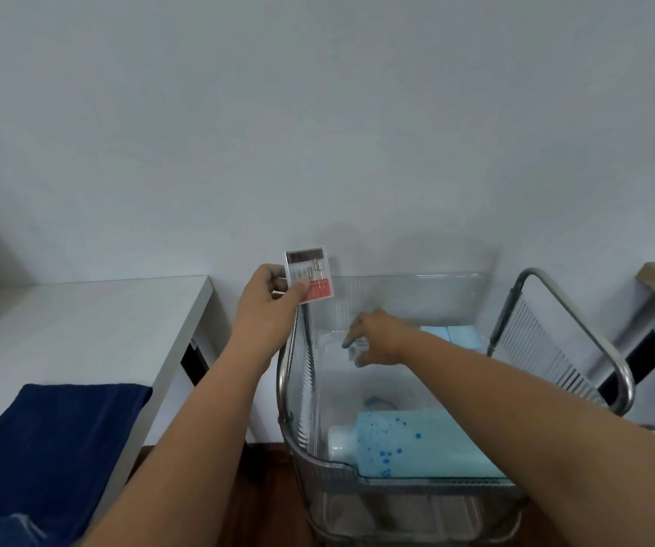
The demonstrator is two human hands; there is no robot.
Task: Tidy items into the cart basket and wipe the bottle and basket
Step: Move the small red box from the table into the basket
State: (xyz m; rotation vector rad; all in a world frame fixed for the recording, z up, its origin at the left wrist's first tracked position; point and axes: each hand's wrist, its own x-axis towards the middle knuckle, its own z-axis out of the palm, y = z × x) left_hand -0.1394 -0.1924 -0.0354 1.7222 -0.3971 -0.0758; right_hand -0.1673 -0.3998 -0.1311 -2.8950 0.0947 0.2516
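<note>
One white table (81,309) (blue towel (49,440)), grey wall (318,112)

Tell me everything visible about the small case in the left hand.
The small case is a flat, clear plastic rectangle with a dark band across its top and a red insert in its lower part. Several slim metal bits stand side by side inside. It is held upright, slightly tilted, above the left rim of the clear cart basket, in front of the white wall. The left hand pinches its lower left corner, thumb on the front face. Nothing else touches it.
</note>
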